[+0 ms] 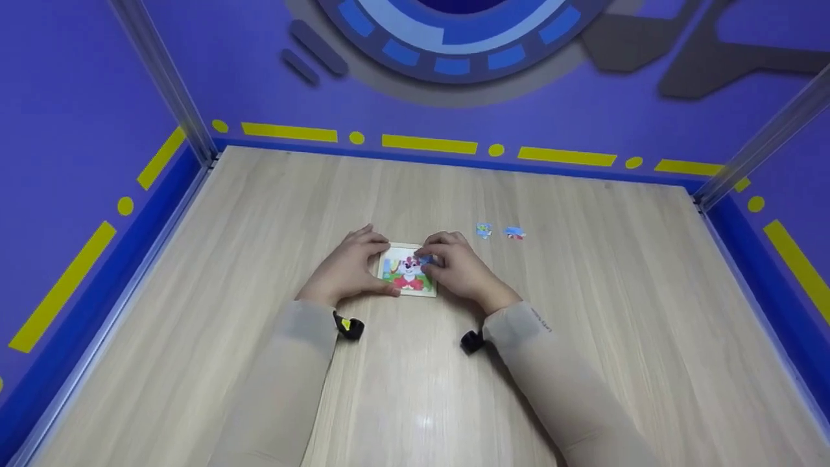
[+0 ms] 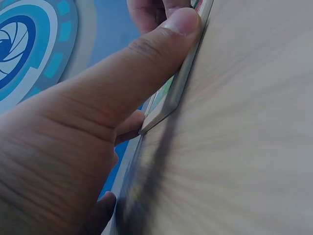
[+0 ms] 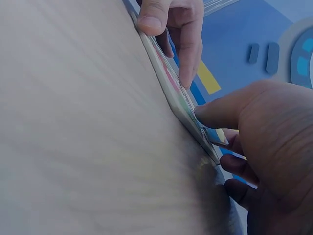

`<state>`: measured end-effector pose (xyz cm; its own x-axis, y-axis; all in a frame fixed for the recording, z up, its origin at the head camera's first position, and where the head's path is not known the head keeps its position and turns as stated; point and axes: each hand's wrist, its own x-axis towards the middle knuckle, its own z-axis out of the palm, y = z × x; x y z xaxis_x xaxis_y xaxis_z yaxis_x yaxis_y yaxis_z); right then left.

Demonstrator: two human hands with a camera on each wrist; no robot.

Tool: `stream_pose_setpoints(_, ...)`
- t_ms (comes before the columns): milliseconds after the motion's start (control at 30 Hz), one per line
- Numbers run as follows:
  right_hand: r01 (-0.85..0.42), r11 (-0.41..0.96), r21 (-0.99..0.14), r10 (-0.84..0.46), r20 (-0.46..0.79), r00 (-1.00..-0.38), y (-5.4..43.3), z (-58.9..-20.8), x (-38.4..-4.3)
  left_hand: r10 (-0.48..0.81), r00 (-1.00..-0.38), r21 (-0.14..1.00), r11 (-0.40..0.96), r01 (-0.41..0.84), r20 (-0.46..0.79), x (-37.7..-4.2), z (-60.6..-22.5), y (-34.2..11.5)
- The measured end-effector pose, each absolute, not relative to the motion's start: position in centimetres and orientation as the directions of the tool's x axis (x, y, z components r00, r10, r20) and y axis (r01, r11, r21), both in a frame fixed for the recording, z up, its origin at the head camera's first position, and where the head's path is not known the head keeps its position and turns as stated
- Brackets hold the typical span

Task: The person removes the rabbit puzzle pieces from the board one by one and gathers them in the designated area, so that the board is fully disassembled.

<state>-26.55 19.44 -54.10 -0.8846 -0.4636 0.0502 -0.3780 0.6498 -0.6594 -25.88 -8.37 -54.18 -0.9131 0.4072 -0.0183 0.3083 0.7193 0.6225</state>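
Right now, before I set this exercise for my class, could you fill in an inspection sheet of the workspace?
Surface: wood-grain tabletop, pale.
Job's things: pale-framed puzzle tray showing an animal picture; two loose pieces, the nearer-in piece and the outer piece, lie apart beyond the right hand.
Clutter: nothing seen.
Hands: left hand grips the tray's left side; right hand appears to pinch a blue piece at its right side. Black bands are on the left wrist and right wrist.
Cables: nothing seen.
Surroundings: blue-purple walls with yellow dashes; metal posts at the corners.
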Motion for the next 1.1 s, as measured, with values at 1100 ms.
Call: stream_pose_setpoints(1100,-0.277,0.537,-0.797,-0.279,0.142,-0.95,19.8,-54.09,-26.94,0.384,-0.923,0.626,0.726,0.284,-0.026,-25.86,-54.24,-8.21)
